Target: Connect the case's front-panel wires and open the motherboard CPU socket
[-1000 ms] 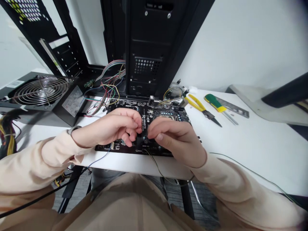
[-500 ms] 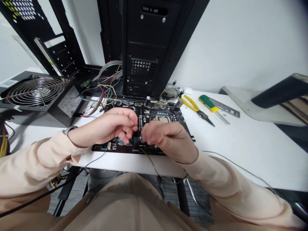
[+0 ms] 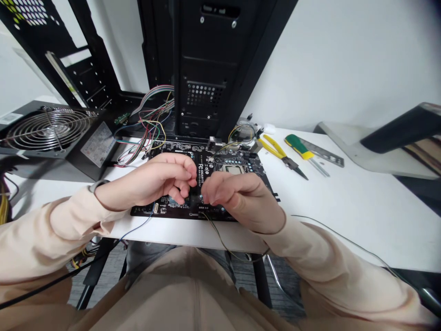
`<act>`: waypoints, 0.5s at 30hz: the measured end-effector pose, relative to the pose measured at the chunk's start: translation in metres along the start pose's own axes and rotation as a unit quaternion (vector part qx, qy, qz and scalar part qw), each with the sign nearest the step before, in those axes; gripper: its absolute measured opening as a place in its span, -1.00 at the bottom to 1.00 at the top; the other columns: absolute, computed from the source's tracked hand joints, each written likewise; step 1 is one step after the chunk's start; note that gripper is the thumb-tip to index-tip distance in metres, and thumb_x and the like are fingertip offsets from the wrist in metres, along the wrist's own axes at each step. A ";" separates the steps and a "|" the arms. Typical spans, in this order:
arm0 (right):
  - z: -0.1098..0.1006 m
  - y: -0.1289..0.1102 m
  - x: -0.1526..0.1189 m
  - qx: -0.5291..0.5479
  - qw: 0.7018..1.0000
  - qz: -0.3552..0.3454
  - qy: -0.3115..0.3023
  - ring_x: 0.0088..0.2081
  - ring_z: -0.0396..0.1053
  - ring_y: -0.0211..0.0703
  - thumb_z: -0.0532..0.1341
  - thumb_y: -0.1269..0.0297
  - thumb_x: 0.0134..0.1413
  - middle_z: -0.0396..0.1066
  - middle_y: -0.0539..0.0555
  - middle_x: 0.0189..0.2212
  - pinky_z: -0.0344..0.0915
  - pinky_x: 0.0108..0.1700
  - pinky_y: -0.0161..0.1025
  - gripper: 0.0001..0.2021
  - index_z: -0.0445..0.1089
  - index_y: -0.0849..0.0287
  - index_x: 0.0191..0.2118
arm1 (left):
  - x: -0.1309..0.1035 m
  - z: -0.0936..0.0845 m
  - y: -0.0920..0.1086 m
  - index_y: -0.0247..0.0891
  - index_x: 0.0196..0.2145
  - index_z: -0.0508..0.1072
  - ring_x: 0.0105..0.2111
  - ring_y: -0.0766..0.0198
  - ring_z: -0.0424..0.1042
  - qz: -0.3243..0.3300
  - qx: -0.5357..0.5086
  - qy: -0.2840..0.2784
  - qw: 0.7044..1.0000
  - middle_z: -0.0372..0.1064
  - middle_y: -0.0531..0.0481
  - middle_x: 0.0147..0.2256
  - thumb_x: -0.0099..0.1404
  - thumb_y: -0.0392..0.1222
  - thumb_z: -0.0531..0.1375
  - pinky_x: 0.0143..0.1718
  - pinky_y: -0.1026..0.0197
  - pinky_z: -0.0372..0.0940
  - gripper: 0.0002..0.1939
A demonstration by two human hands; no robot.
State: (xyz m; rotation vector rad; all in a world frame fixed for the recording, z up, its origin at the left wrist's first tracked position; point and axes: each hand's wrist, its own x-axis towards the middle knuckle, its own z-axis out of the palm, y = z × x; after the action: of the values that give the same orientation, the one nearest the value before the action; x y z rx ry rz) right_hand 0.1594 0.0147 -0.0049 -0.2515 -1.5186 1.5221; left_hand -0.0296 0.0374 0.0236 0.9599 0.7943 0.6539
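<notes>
A black computer motherboard (image 3: 165, 149) with white lettering lies flat on the white table before me, partly covered by my hands. Above its left half is my left hand (image 3: 168, 178), its fingers curled and its thumb against the index finger. My right hand (image 3: 237, 195) faces it across a small gap, fingers bent down and pressed to the thumb over the board's near middle. Whatever either pinch may hold is hidden or too small to tell. Beyond the right hand's knuckles, the metal-framed processor socket (image 3: 232, 169) shows.
Behind the board stands a black computer case (image 3: 220, 55). A power supply (image 3: 55, 138) with a fan grille sits left, near loose coloured wires (image 3: 151, 122). On the right lie yellow-handled pliers (image 3: 280, 154), a green-and-yellow screwdriver (image 3: 305, 151) and a metal I/O plate (image 3: 325, 154). A thin cable (image 3: 217, 232) hangs over the front edge.
Both hands keep nearly the same pose over the motherboard. The whole view has shifted very slightly; nothing is visibly picked up or let go.
</notes>
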 end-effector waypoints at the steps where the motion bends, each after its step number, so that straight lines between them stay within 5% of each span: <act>1: 0.000 0.000 0.000 0.002 1.000 0.010 0.007 -0.35 0.37 -0.33 0.27 0.26 0.09 0.43 -0.02 -0.43 0.29 -0.26 -0.31 -0.92 0.53 0.05 -0.32 | 0.000 0.000 0.000 -0.35 -0.57 0.45 -0.69 0.41 0.38 0.000 0.002 -0.001 1.000 0.43 0.08 -0.59 -0.11 -0.39 0.25 -0.68 0.39 0.39 -0.94; 6: 0.002 -0.001 0.000 0.020 0.997 0.061 0.053 -0.40 0.34 -0.35 0.28 0.24 0.08 0.40 -0.04 -0.48 0.27 -0.32 -0.33 -0.91 0.45 0.13 -0.35 | 0.001 -0.001 0.000 -0.34 -0.57 0.44 -0.69 0.42 0.37 0.009 0.006 0.006 1.000 0.42 0.08 -0.60 -0.11 -0.39 0.26 -0.68 0.41 0.38 -0.93; 15: 0.000 -0.002 -0.001 -0.018 0.995 0.082 0.048 -0.41 0.29 -0.30 0.26 0.25 0.06 0.34 -0.04 -0.53 0.19 -0.33 -0.29 -0.86 0.40 0.19 -0.45 | 0.000 -0.004 0.006 -0.34 -0.56 0.41 -0.68 0.42 0.35 0.036 0.017 0.028 0.999 0.40 0.08 -0.59 -0.09 -0.37 0.26 -0.67 0.38 0.37 -0.93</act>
State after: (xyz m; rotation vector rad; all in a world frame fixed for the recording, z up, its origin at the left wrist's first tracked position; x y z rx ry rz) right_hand 0.1607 0.0138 -0.0031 -0.4735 -1.4803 1.5885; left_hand -0.0332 0.0415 0.0273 1.0079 0.8252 0.7344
